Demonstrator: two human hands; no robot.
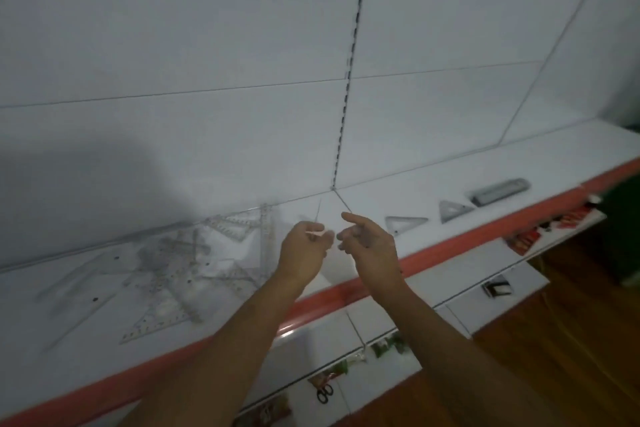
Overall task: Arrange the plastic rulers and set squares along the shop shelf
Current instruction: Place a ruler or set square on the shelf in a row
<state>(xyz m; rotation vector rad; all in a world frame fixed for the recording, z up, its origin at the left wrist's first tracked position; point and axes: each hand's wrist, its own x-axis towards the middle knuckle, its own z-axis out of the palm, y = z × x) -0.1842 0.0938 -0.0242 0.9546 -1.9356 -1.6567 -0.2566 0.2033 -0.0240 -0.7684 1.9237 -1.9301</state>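
A loose pile of clear plastic rulers and set squares (166,274) lies on the white shelf (415,191) at the left. Two small set squares lie apart in a row to the right, one (405,224) nearer me and another (453,210) beyond it. A grey ruler pack (500,192) comes after them. My left hand (304,250) pinches a thin clear plastic piece (318,211) above the shelf's middle; its upper edge shows only as a faint line. My right hand (370,243) is just right of it, index finger out and the others curled. Whether it touches the piece is unclear.
The shelf has a red front strip (450,246) and a white back panel with a slotted upright (346,80). Lower shelves hold scissors (325,393), green packets (388,347) and red packets (526,239). A wooden floor (554,357) is at the lower right.
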